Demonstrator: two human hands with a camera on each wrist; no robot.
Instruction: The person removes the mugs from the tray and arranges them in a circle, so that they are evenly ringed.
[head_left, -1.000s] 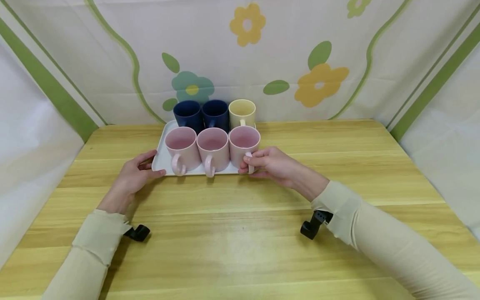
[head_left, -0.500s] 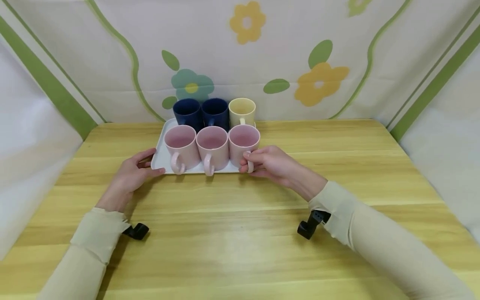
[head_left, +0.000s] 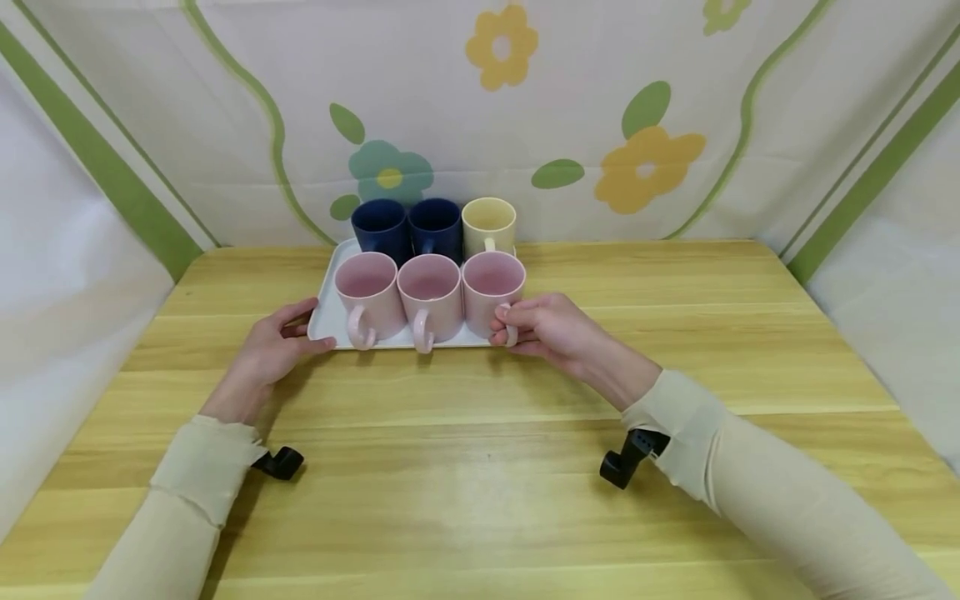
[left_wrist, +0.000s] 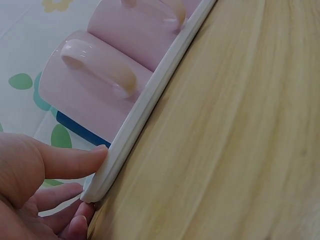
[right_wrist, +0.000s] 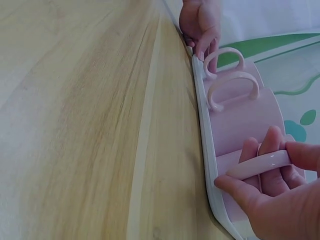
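Observation:
A white tray (head_left: 322, 327) lies on the table and carries two rows of mugs. In the front row stand a left pink mug (head_left: 375, 310), a middle pink mug (head_left: 438, 310) and a right pink mug (head_left: 480, 312). Behind them are two dark blue mugs (head_left: 382, 233) and a pale yellow mug (head_left: 491, 221). My left hand (head_left: 273, 354) grips the tray's front left corner, thumb on the front edge and fingers round the side. With curled fingers, my right hand (head_left: 558, 333) holds the handle (right_wrist: 260, 165) of the right pink mug, which stands on the tray.
Under the tray is a wood-grain table (head_left: 487, 467). A white cloth with printed flowers (head_left: 652, 167) hangs right behind the back row, and white cloth sides rise at the left and right. Black wrist cameras (head_left: 626, 458) hang below both cuffs.
The whole head view has shifted slightly. Both hands keep their holds, and the mugs and tray stay in the same places.

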